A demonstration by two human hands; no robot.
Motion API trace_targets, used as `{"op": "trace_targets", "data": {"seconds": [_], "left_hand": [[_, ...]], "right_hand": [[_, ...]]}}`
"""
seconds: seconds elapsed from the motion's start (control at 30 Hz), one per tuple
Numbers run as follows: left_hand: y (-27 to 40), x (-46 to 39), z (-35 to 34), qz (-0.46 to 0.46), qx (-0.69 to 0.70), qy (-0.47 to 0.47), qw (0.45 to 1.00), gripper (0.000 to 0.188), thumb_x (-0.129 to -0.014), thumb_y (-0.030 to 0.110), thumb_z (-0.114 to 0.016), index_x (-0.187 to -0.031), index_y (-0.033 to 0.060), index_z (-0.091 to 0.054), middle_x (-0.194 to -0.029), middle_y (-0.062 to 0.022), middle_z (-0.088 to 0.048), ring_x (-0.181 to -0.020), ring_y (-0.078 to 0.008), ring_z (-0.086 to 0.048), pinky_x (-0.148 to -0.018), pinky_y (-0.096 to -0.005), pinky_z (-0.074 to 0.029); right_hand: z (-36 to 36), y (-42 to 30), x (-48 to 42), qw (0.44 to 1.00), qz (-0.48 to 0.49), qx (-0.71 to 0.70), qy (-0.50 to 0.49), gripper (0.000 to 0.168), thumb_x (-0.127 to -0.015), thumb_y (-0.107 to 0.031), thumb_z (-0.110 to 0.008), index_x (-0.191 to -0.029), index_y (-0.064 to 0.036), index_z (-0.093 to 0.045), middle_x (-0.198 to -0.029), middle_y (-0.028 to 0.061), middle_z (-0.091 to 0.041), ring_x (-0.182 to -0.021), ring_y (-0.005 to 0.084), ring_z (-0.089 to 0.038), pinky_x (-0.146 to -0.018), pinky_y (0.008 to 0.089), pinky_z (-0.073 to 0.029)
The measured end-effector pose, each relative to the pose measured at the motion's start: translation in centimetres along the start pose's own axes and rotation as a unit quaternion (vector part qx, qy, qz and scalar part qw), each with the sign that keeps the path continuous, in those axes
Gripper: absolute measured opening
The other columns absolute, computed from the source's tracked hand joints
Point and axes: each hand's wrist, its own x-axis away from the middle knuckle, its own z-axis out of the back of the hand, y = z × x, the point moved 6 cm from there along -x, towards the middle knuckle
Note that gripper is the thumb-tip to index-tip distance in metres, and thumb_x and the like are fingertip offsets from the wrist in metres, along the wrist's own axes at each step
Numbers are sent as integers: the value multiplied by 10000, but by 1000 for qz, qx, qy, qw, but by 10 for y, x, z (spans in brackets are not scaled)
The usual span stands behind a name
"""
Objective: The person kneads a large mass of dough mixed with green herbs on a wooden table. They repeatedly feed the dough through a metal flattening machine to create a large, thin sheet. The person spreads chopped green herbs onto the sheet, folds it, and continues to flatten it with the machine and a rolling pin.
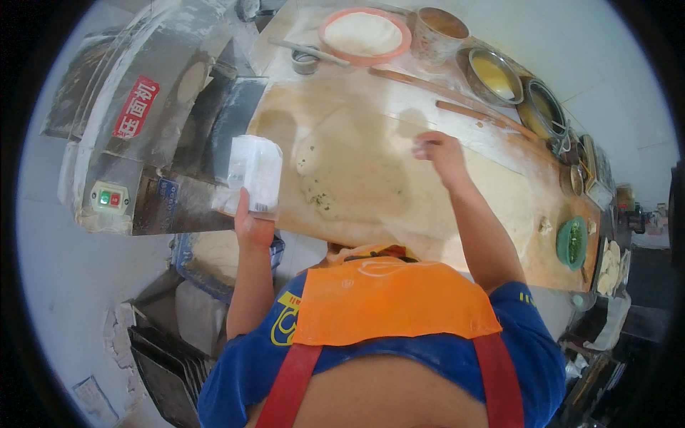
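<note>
My left hand [253, 227] grips a white packet [256, 171] at its lower end, left of the dough, near the metal machine. Above the worktable hovers my right hand [436, 155], its fingers bent and their tips drawn together; whether something small is between them cannot be told. Beneath it a large flat sheet of dough [353, 160] covers the wooden worktable [562, 214] from the middle towards the right. Chopped green bits [319, 201] lie on the dough's left part.
A dough-pressing machine [203, 112] stands at the left. Along the back are a pink-rimmed basin of white powder [364, 35], a tall container [439, 35], a rolling pin [465, 112] and a metal bowl of yellow liquid [493, 77]. A green bowl of chopped greens [572, 243] sits at the right.
</note>
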Motion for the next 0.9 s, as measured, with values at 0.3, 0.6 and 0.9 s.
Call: {"op": "trace_targets", "data": {"seconds": [0.3, 0.6, 0.9], "left_hand": [[-37, -7, -29, 49, -51, 35, 997, 492, -1005, 282, -442, -1417, 22, -369, -1404, -121, -478, -1273, -284, -469, -1087, -420, -349], [-114, -12, -99, 121, -100, -82, 984, 474, -1009, 280, -446, -1411, 40, -381, -1378, -87, -505, -1241, -247, -495, -1042, -398, -383], [-213, 29, -152, 213, -110, -134, 962, 468, -1000, 241, -463, -1412, 35, -376, -1394, -96, -493, -1259, -259, -490, -1049, -411, -390]], "right_hand": [[165, 62, 99, 753, -67, 634, -165, 221, -701, -43, -647, -902, -72, -735, -864, 135, -717, -784, 274, -689, -751, 363, -549], [262, 36, 137, 927, -79, 212, 300, 146, -815, -121, -662, -859, 11, -705, -604, 84, -635, -469, 133, -591, -503, 297, -493], [340, 132, 184, 702, 122, 640, 288, 339, -772, -15, -555, -1092, 19, -662, -1018, 189, -685, -937, 225, -664, -817, 310, -521]]}}
